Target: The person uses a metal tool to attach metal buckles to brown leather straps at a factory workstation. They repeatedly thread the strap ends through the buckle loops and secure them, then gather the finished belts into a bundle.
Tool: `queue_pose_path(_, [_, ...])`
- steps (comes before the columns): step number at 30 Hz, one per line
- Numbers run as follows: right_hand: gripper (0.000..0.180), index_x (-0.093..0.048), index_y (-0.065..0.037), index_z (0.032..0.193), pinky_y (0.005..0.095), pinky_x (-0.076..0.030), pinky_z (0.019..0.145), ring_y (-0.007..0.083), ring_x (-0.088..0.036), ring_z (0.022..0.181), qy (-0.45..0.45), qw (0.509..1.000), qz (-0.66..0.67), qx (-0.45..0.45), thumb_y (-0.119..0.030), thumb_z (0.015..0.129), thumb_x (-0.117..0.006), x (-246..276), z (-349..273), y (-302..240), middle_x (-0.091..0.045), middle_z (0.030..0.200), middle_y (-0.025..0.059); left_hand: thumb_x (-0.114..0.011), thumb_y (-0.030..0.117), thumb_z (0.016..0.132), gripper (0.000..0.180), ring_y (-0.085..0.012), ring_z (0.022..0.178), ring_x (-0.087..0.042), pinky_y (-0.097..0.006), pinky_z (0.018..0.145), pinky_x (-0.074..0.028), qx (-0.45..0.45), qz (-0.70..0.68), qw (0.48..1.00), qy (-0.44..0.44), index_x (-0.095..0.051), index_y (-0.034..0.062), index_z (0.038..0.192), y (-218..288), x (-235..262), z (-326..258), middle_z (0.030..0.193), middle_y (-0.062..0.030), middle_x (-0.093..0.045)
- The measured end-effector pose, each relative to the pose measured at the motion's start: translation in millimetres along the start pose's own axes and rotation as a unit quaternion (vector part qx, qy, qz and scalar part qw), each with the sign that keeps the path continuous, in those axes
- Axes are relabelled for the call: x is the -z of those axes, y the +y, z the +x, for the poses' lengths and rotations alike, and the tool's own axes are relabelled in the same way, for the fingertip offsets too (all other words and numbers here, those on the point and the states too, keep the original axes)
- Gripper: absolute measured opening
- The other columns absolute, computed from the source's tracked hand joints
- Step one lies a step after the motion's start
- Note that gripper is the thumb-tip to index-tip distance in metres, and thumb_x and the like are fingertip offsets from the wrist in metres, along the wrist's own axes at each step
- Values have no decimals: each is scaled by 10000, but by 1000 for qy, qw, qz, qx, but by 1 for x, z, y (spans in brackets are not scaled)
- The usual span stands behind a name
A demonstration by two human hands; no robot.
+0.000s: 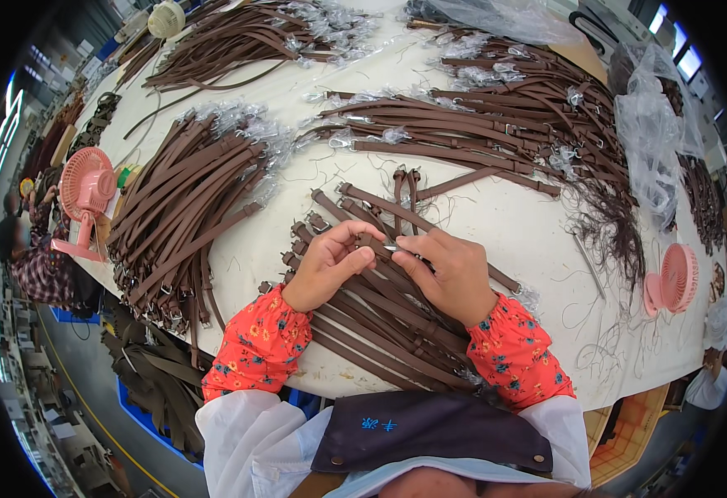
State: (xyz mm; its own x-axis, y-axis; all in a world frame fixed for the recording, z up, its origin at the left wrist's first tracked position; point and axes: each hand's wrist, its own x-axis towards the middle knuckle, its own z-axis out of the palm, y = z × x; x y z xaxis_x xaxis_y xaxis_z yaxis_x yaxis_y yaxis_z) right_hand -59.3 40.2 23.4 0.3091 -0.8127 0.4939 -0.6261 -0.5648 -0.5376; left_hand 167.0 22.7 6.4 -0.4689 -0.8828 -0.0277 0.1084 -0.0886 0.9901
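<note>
Both hands over the near strap pile (380, 328), which lies on the tabletop (538, 241) just ahead of my sleeves. Left hand (324, 267): fingers closed narrow on a strap end (362, 241) at the top of that pile. Right hand (449, 272): fingers pinched on a small metal tool (393, 248), its tip touching that same strap end; cannot tell what kind of tool.

Risks, as I judge them:
- Tool tip sits very close to my left thumb; a slip off the slick strap could nick it.
- Pile under my wrists is loose; a tug could drag neighbouring straps out of line.
- Left of the pile, a bigger bundle (182, 217) overhangs the tabletop edge; a bump could send it off.
- Beyond the pile, loose threads (608, 224) could snag.
</note>
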Motion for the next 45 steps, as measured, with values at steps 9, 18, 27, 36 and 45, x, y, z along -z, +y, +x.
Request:
queue_pose_path(9, [164,-706,-117,947,354,-514,551,260,-669,646,1,997,68,-37,-264,880,-732,-7,-3,6,-701,845,63,-630,200,970,304,-63,872,-592,-214,775,-467,-7,-10,1000,-4,-591,31,1220,0,0,1,1047,-5,-625])
queue_pose_path(18, [174,-712,-105,976,358,-553,642,281,-704,760,1,986,142,-84,-254,889,-731,-8,-4,7,-724,922,89,-625,208,974,306,-56,853,-593,-202,747,-456,8,-1,1000,-8,-595,33,1223,1,0,1,949,1,-628])
queue_pose_path(27, [186,-698,-101,986,340,-547,644,269,-703,744,-6,986,128,-103,-262,897,-726,-3,-2,9,-721,896,105,-623,167,970,312,-57,864,-600,-213,767,-473,-12,3,1000,-3,-587,26,1247,2,2,2,1002,-15,-638])
queue_pose_path(36, [258,-635,-100,1096,346,-535,648,240,-699,737,3,969,-90,-230,-281,920,-688,63,-46,63,-702,850,114,-700,51,834,286,-189,976,-619,-328,873,-475,-203,390,895,77,-685,55,1119,20,29,5,1043,-68,-699])
queue_pose_path(45, [244,-636,-61,1124,391,-509,792,312,-659,900,-18,956,-205,-210,-192,918,-649,104,-99,91,-681,1019,145,-688,40,837,324,-326,1060,-598,-427,947,-460,-258,485,822,154,-656,68,1158,25,71,-8,1146,-129,-675])
